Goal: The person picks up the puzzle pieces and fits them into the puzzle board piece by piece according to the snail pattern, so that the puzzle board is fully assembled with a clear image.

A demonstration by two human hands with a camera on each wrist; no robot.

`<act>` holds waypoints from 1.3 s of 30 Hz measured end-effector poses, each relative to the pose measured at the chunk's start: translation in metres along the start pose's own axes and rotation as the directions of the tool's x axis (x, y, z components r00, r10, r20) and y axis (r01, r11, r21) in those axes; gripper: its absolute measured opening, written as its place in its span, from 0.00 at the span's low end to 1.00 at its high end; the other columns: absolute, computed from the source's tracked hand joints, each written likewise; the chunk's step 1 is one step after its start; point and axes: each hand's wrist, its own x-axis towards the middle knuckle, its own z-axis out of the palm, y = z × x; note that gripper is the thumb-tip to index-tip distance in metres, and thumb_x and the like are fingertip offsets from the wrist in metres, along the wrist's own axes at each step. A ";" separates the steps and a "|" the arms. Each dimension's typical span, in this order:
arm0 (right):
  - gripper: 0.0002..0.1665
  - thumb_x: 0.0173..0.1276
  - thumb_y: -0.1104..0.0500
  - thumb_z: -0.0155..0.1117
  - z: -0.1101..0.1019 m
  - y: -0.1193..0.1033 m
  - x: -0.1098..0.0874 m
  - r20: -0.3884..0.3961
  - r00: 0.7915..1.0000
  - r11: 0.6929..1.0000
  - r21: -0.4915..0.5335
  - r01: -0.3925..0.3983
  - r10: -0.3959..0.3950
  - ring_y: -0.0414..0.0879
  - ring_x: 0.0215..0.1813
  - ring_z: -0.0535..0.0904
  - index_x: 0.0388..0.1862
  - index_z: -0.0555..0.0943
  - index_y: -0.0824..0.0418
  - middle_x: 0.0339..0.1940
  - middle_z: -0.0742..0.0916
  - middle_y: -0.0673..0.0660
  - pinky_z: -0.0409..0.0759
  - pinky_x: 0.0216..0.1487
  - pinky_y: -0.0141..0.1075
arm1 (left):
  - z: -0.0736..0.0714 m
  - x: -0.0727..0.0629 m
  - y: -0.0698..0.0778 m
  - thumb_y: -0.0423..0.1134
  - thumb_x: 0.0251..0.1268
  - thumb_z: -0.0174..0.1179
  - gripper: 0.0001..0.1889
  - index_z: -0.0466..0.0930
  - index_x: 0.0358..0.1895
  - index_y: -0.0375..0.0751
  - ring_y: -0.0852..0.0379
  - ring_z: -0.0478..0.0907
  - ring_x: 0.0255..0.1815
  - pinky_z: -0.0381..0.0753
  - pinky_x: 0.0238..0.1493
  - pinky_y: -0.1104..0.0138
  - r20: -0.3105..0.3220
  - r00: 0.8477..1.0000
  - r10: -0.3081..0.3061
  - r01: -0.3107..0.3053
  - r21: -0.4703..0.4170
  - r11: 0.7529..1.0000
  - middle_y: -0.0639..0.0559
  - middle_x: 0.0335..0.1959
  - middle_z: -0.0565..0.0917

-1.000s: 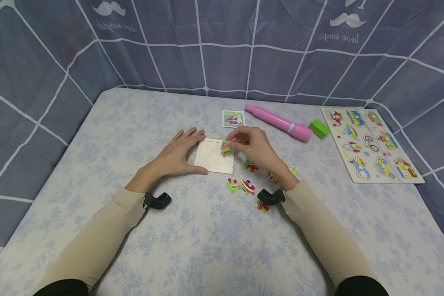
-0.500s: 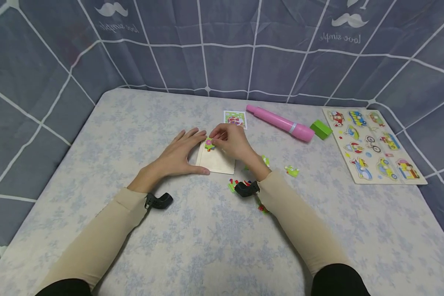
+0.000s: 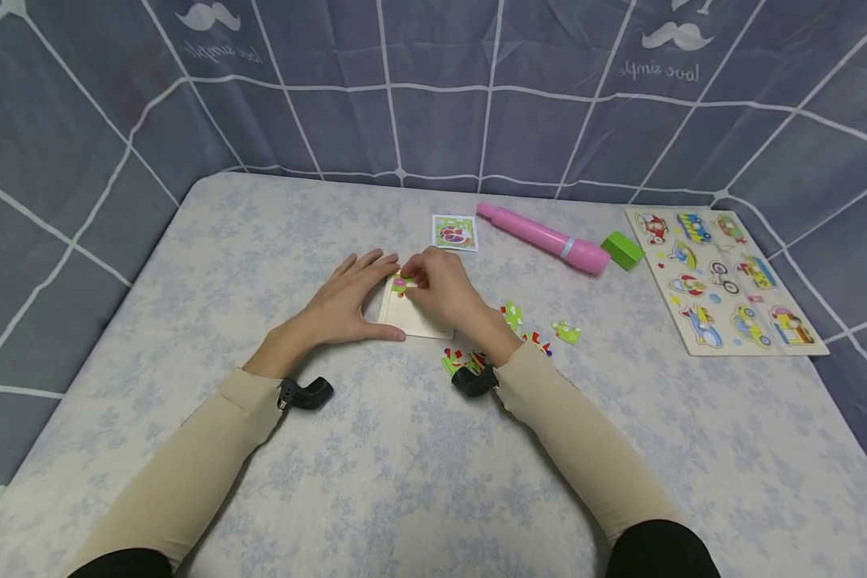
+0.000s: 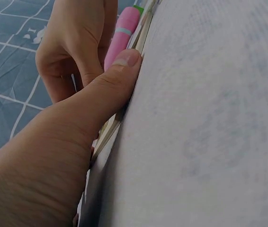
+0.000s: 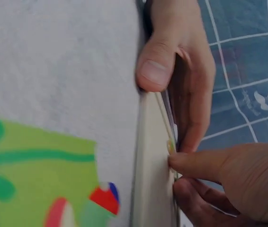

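A shallow wooden puzzle tray point(image 3: 399, 318) lies mid-table. My left hand point(image 3: 343, 305) steadies it, fingers extended at the far left corner and thumb along the near edge. With thumb and fingertips, my right hand point(image 3: 451, 293) pinches a green puzzle piece with a pink flower point(image 3: 400, 285) at the tray's upper left corner. In the right wrist view the piece point(image 5: 171, 147) shows edge-on at the fingertips, by the tray's edge point(image 5: 153, 189). My left thumb point(image 4: 120, 66) rests on the tray's rim in the left wrist view.
Several loose puzzle pieces point(image 3: 511, 315) lie right of the tray, partly under my right wrist. Behind are a small picture card point(image 3: 455, 233), a pink tube point(image 3: 542, 237) and a green block point(image 3: 622, 250). A vehicle puzzle board point(image 3: 726, 281) lies at the right.
My right hand has carried the flower piece left across the tray to its upper left corner and lowered it there. The left hand has stayed in place.
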 end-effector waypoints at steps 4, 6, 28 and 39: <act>0.11 0.68 0.67 0.74 0.003 -0.001 0.000 -0.019 1.000 1.000 -0.007 -0.011 0.011 0.49 0.45 0.84 0.49 0.89 0.66 0.41 0.86 0.60 0.85 0.49 0.35 | 0.000 0.001 -0.001 0.66 0.52 0.78 0.60 0.61 0.83 0.39 0.46 0.47 0.89 0.37 0.90 0.51 0.003 1.000 0.010 -0.010 -0.001 1.000 0.48 0.85 0.61; 0.11 0.68 0.66 0.74 0.004 -0.001 0.000 -0.026 1.000 1.000 -0.009 -0.010 0.010 0.49 0.44 0.83 0.49 0.89 0.66 0.41 0.86 0.59 0.84 0.49 0.35 | 0.000 0.001 -0.002 0.66 0.52 0.78 0.59 0.61 0.83 0.39 0.46 0.47 0.89 0.37 0.90 0.50 0.004 1.000 0.010 -0.010 0.001 1.000 0.48 0.85 0.61; 0.13 0.73 0.60 0.71 -0.064 0.040 -0.054 -0.095 0.985 0.978 0.171 -0.123 0.141 0.49 0.47 0.85 0.52 0.89 0.64 0.47 0.91 0.58 0.90 0.55 0.43 | -0.001 0.001 -0.001 0.65 0.49 0.80 0.61 0.61 0.82 0.39 0.45 0.46 0.89 0.37 0.90 0.51 0.007 1.000 0.004 -0.004 0.014 1.000 0.48 0.86 0.60; 0.12 0.71 0.61 0.73 -0.101 0.071 -0.073 0.049 0.986 0.984 0.079 -0.161 0.158 0.52 0.46 0.86 0.49 0.89 0.65 0.44 0.91 0.60 0.88 0.53 0.45 | 0.000 0.001 -0.002 0.65 0.50 0.80 0.60 0.62 0.82 0.38 0.45 0.47 0.89 0.37 0.90 0.51 0.007 1.000 0.015 -0.015 0.024 1.000 0.46 0.86 0.60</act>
